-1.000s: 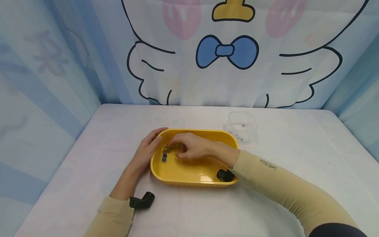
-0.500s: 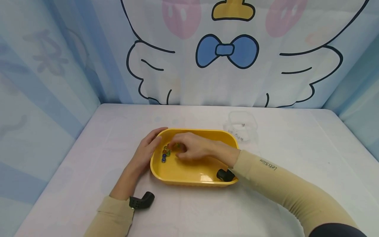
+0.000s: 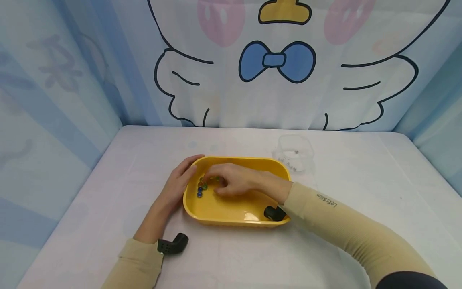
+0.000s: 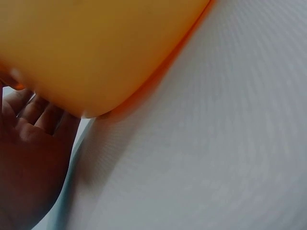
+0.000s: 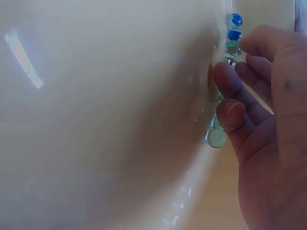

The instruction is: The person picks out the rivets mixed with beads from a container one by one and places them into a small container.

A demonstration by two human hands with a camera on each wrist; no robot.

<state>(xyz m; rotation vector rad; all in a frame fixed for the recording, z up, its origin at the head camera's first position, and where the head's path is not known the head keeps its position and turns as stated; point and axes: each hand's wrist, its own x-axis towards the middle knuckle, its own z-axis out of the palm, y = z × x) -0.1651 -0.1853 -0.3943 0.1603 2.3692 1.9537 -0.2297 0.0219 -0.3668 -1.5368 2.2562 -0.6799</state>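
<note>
A yellow tray (image 3: 234, 208) lies on the white table. My left hand (image 3: 177, 182) holds its left end, thumb at the rim; in the left wrist view the fingers (image 4: 36, 112) lie along the outer wall. Inside, my right hand (image 3: 232, 178) reaches over glass marbles at the left end, fingers loosely bent and fingertips right at them. Blue marbles (image 3: 199, 192) and a green marble (image 3: 204, 187) show beside the fingertips; others are partly hidden under the hand. In the right wrist view several marbles, with a pale green marble (image 5: 217, 138) among them, line up along the tray wall.
A clear plastic container (image 3: 296, 152) with small dark specks stands behind the tray's right end. A black wrist camera (image 3: 275, 213) on the right arm overlaps the tray's near right corner. A printed curtain (image 3: 270, 100) rises behind the white table (image 3: 361, 180).
My right fingers shift slightly over the marbles, and the green marble beside the blue ones sits a little nearer to me than before. The left hand stays at the tray's end.
</note>
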